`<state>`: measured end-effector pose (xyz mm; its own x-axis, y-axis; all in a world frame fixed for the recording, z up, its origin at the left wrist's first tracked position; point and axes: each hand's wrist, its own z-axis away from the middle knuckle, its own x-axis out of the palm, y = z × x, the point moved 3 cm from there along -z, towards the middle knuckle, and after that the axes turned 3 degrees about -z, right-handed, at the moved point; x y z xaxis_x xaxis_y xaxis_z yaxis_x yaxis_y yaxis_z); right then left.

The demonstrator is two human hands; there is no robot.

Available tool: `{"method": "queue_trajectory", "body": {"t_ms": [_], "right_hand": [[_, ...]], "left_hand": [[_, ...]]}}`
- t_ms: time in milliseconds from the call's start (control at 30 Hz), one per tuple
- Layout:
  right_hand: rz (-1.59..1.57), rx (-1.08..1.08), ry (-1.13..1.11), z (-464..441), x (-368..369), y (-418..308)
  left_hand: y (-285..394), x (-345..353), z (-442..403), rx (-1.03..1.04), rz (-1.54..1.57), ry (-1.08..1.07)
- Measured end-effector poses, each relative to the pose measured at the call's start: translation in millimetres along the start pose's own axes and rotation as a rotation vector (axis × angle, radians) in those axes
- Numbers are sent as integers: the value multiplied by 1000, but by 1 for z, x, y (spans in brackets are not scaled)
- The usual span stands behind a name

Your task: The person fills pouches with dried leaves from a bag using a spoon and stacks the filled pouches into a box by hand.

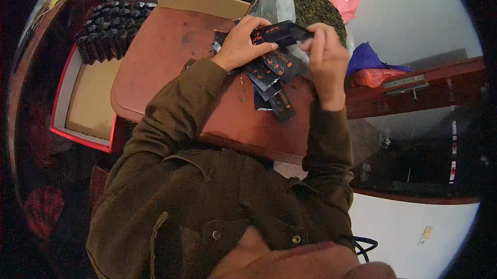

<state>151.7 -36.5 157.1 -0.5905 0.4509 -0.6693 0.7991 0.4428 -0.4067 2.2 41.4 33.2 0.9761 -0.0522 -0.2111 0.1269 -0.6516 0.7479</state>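
Note:
Between my two hands is a small black packet [282, 32] with orange print, held over the table. My left hand [242, 44] grips its left part, thumb below and fingers above. At its right end, the fingers of my right hand [327, 56] are closed on the packet's edge. Just under my hands lies a loose pile of flat black packets [277, 67] with orange marks. Behind my right hand sits a clear plastic bag [277, 2] beside a mound of dark green dried leaves [317, 11].
A cardboard box [199, 3] full of black packets stands at the table's far side. Left of the brown table [165, 56], a red-edged box [85, 103] has rows of filled black packets [111, 30] at its far end. Pink and blue bags [370, 59] lie to the right.

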Motion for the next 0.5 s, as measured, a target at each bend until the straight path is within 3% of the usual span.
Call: {"method": "queue_trajectory", "body": {"t_ms": [100,233,433,500], "right_hand": [[14,47,105,-6,-23,11],[-99,262,211,-10,-47,33],[274,341,-5,-5,-40,106],[248,397,-74,-3,-25,116]], "left_hand": [[-3,-1,0,-16,17,8],[0,-3,0,-11,17,10],[2,-3,0,-8,14,28],[1,-3,0,-8,10,23]]}}
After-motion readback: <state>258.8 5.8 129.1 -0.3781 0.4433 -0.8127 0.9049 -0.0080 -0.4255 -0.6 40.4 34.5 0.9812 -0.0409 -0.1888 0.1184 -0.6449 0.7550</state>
